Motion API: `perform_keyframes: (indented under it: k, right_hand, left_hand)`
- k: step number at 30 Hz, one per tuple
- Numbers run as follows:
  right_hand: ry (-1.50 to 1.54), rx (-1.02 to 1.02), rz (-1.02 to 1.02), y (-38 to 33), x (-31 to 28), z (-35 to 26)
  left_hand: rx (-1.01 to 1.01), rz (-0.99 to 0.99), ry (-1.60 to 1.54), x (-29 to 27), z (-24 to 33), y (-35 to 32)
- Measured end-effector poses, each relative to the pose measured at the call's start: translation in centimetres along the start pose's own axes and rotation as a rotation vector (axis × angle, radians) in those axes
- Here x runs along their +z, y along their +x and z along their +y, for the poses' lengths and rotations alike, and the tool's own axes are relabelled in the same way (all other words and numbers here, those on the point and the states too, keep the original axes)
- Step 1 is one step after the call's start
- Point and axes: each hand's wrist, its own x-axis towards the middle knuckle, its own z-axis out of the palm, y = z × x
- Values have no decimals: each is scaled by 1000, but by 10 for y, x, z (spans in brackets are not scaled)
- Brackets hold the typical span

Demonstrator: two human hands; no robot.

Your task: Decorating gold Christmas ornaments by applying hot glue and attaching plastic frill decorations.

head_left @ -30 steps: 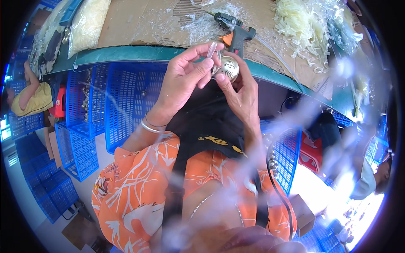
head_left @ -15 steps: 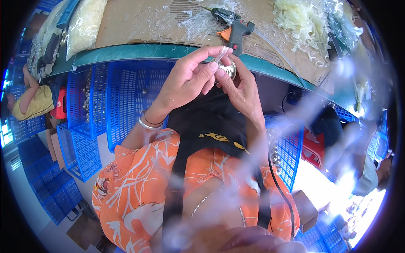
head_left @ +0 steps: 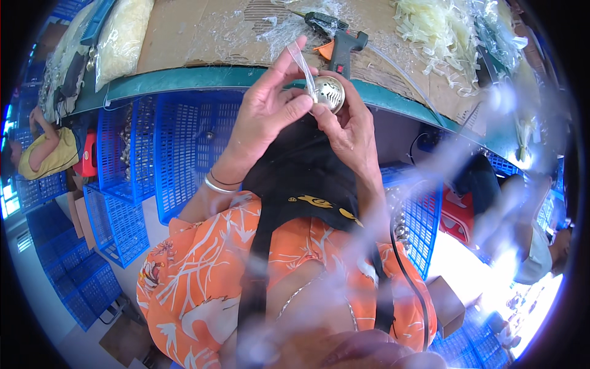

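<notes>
My right hand (head_left: pixel 351 126) grips a shiny silver ball (head_left: pixel 330 93) with dark markings, its thumb at the lower side and its fingers curled behind. A clear, ribbon-like strip (head_left: pixel 299 61) runs up from the ball's left side. My left hand (head_left: pixel 267 107) holds this strip near its upper end, with the upper fingers raised and the thumb close to the ball. Whether the strip is attached to the ball I cannot tell. Just beyond the ball, on the bench, lies a black glue gun (head_left: pixel 344 43) with an orange trigger.
Cardboard covers the green-edged bench (head_left: pixel 203 74). A heap of pale translucent strips (head_left: pixel 430 37) lies right, a filled plastic bag (head_left: pixel 125 40) left. Blue crates (head_left: pixel 178 147) stand below, some with silver balls. Other people sit at both sides, one in a yellow top (head_left: pixel 52 150).
My left fingers have opened out and risen, drawing the strip up and leftward from the ball. The ball has turned in my right hand and shows more of its face.
</notes>
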Motion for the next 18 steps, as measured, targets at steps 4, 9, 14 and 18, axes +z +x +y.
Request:
perform_keyframes:
  k: [4,9,14,18]
  right_hand:
    - [-102,-98,40,0,6,8]
    - [-178,-169,165,1,-13,-5]
    - [-840,-229,382,49,-27,10]
    - [-953,-150,399,75,-6,11]
  left_hand:
    - [-65,68,0,11,2,-1]
    - [-5,107,-42,1,4,2]
    - [44,128,52,-11,5,6]
    - [112,152,126,-21,2,10]
